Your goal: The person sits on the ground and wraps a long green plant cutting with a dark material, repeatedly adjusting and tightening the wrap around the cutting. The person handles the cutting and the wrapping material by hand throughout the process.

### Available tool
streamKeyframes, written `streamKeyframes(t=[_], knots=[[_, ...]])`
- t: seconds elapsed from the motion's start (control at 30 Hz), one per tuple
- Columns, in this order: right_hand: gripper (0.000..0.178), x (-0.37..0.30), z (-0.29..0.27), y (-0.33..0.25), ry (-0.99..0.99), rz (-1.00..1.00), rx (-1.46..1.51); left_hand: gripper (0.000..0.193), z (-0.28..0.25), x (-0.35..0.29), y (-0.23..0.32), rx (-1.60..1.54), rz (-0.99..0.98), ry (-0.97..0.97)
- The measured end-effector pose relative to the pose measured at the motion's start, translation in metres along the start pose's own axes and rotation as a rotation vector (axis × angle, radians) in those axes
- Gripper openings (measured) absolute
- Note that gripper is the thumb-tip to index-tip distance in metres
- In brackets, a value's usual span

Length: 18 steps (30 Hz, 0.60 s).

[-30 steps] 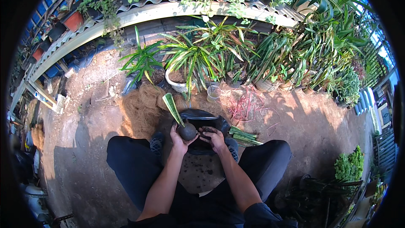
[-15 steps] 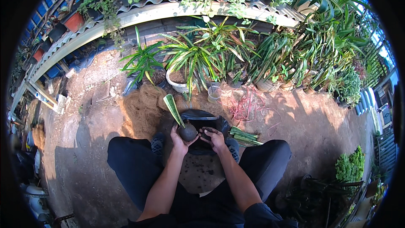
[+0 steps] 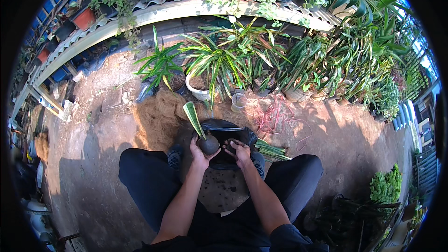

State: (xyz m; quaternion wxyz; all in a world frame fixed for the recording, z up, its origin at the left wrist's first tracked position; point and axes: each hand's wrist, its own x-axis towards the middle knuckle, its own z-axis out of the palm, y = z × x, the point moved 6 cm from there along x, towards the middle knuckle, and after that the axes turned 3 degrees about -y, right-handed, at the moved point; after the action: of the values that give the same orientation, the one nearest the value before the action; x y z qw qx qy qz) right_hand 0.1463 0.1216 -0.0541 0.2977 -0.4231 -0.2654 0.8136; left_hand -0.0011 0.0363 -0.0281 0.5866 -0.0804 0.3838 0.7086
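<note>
My left hand [image 3: 200,156] cups a smooth, dark soil ball [image 3: 209,145] between my knees. A snake plant leaf cutting [image 3: 193,117], green with pale yellow edges, stands tilted out of the ball's top. Just right of the ball, apart from it, my right hand [image 3: 240,152] has its fingers curled and smudged with dark dirt. Something dark shows at those fingertips, perhaps soil, but I cannot make it out. Under both hands is an open black plastic bag [image 3: 219,124], its inside dark and partly hidden.
Brown coconut fibre [image 3: 161,119] lies beyond my left foot. A clear plastic cup [image 3: 238,102] and tangled pink string [image 3: 275,119] are ahead. Cut green leaves [image 3: 272,150] lie by my right foot. A white pot [image 3: 198,91] stands among several potted plants under a shelf beam [image 3: 186,10].
The fingers of my right hand have shifted and curled slightly more. My left hand still holds the soil ball with its leaf, nearly in place. The view has tilted a little.
</note>
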Motion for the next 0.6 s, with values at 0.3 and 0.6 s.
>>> streamKeyframes(t=[0.3, 0.6], knots=[[0.032, 0.0028, 0.0008, 0.0042, -0.055, -0.066, -0.052, 0.057, -0.0015, 0.0001, -0.0004, -0.015, 0.003, 0.033], [0.029, 0.0006, 0.0072, 0.0046, -0.029, -0.102, -0.118, 0.055, -0.0031, 0.0, -0.0004, -0.028, 0.0, 0.06]])
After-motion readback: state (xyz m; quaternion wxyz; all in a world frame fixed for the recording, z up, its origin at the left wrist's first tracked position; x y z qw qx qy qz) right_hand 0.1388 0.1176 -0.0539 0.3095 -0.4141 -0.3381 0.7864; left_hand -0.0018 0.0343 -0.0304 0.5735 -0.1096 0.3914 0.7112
